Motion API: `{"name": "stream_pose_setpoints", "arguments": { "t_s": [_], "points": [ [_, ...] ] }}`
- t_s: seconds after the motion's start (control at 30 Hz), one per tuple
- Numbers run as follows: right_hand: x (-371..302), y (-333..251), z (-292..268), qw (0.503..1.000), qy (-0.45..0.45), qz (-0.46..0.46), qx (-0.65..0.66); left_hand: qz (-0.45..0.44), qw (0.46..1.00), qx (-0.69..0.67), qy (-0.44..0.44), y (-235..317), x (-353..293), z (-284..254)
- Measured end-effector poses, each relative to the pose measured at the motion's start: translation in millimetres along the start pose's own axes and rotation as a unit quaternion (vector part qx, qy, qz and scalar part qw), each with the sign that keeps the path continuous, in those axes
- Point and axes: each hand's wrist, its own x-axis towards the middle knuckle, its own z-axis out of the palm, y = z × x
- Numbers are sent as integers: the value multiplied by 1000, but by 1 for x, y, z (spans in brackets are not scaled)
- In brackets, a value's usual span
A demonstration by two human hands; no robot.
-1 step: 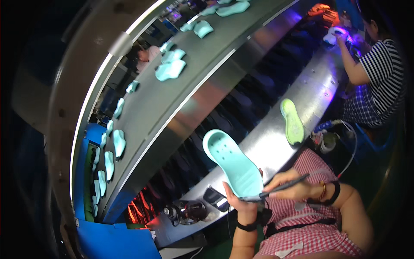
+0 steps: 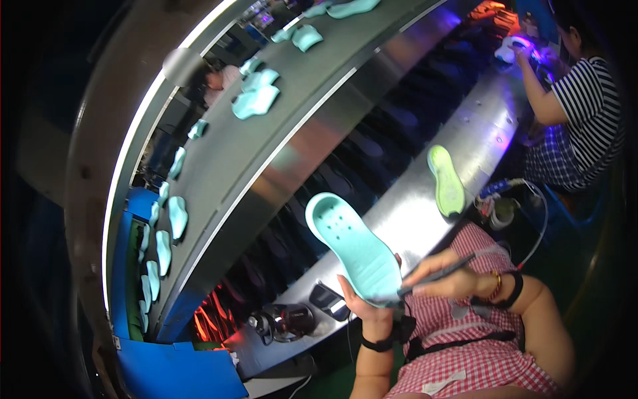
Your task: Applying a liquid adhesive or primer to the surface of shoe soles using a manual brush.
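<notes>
My left hand cups the near end of a light turquoise shoe sole, fingers beneath it and thumb at its side. The sole is tilted with its hollow upper side toward me; several small holes dot its far end. My right hand is closed around a slim dark brush-like tool, whose head meets the sole's near right edge. That head is blurred. Beyond my right hand, a yellow-green sole lies on the metal bench.
A conveyor belt carrying several turquoise soles runs along the left. A dark cylindrical device and a black tray-like item stand near the bench's near end. A co-worker in stripes sits far right, beside a white cable.
The view has shifted slightly, so everything sits a little further left and up. My right hand has moved the tool's head slightly at the sole's near edge. Both grips are unchanged.
</notes>
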Motion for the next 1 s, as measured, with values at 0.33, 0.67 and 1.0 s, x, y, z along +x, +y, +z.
{"name": "stream_pose_setpoints", "arguments": {
  "t_s": [0.33, 0.67, 1.0],
  "points": [
    [12, -16, -15, 999, -26, 31, 22, -12, 999, -21, -30, 0, 5, -8],
    [7, -17, -20, 966, -200, -83, -139, -47, 998, 41, 8, 14, 8, -16],
    [23, -39, -54, 870, -425, -78, -238, -304, 934, 186, 3, 26, 12, -6]
  ]
}}
